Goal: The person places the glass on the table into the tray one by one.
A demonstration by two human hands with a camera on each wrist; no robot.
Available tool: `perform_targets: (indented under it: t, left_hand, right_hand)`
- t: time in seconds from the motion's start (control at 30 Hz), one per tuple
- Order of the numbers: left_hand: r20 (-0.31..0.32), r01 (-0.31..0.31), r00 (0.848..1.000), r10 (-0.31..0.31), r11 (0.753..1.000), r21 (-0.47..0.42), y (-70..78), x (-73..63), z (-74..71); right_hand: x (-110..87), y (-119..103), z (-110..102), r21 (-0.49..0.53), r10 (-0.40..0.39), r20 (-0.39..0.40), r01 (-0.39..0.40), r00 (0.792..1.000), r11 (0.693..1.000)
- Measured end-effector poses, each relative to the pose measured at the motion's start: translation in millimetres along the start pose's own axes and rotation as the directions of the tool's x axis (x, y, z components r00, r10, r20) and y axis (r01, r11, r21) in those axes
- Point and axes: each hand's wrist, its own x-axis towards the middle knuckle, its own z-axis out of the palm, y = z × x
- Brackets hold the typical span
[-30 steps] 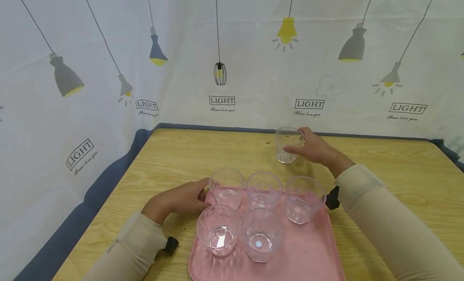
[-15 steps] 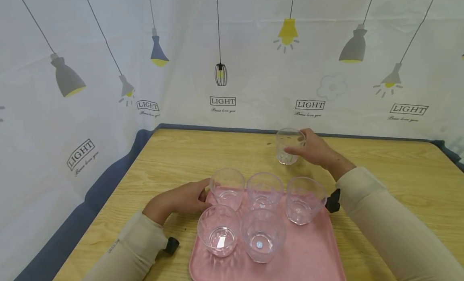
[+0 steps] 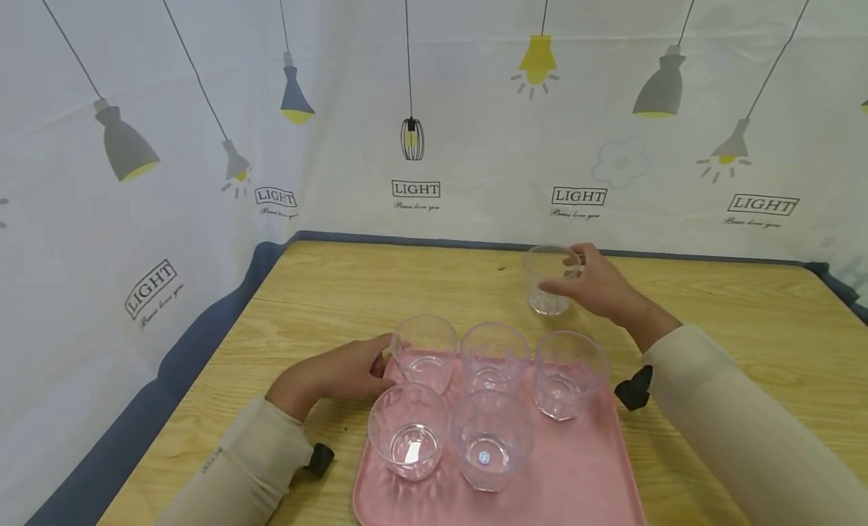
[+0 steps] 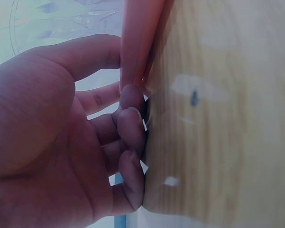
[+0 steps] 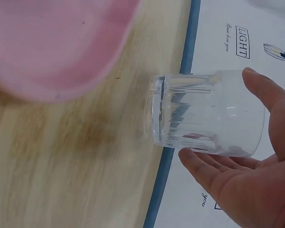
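Clear plastic cups, several of them, stand upright on a pink tray (image 3: 583,473); one nearer cup (image 3: 491,451) has a small bluish spot in its base. Behind the tray, my right hand (image 3: 600,285) holds another clear cup (image 3: 542,273) upright between thumb and fingers. In the right wrist view this cup (image 5: 213,114) has a thick faceted base close to the tabletop; whether it touches is hard to tell. My left hand (image 3: 339,369) grips the tray's left edge, its curled fingers (image 4: 130,126) at the rim. The far-left cup (image 3: 423,349) is beside that hand.
The wooden table (image 3: 353,285) reaches back to a hanging white cloth (image 3: 475,134) printed with lamps, with a blue band at its foot. A black wrist device (image 3: 634,390) under the right sleeve is close to the tray's right edge.
My right hand has shifted slightly right and toward me with the cup in its grip. The left hand, the tray and the cups on it keep their places.
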Motion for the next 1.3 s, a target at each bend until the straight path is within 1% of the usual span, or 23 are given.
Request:
perform_targets:
  t: [0.23, 0.47, 0.77, 1.03, 1.17, 1.3]
  left_hand:
    - [0.003, -0.004, 1.000, 0.004, 1.000, -0.001, 1.9, 0.0, -0.1]
    - [0.001, -0.001, 1.000, 0.001, 1.000, 0.019, 0.7, 1.1, -0.1]
    - [0.004, 0.000, 1.000, 0.000, 1.000, 0.018, 2.4, 0.3, -0.5]
    - [0.000, -0.018, 1.000, 0.018, 0.999, 0.030, 0.8, 1.8, 0.6]
    - [0.001, -0.025, 1.000, 0.025, 0.999, 0.029, 1.0, 1.7, 0.4]
    - [0.005, -0.012, 1.000, 0.012, 1.000, 0.028, 2.0, 1.4, 0.5]
  right_hand:
    - [-9.9, 9, -4, 0.046, -0.010, -0.024, 0.011, 1.000, 0.999]
    - [-26.8, 12, -8, 0.118, -0.013, -0.037, 0.017, 0.999, 0.993]
    - [-43.4, 18, -13, 0.170, -0.029, -0.074, 0.041, 0.997, 0.985]
    - [-63.9, 20, -16, 0.175, -0.014, -0.116, 0.035, 0.993, 0.984]
    - [-74.1, 18, -18, 0.182, -0.033, -0.144, 0.059, 0.989, 0.982]
    - [-82.9, 18, -19, 0.165, -0.050, -0.174, 0.080, 0.983, 0.983]
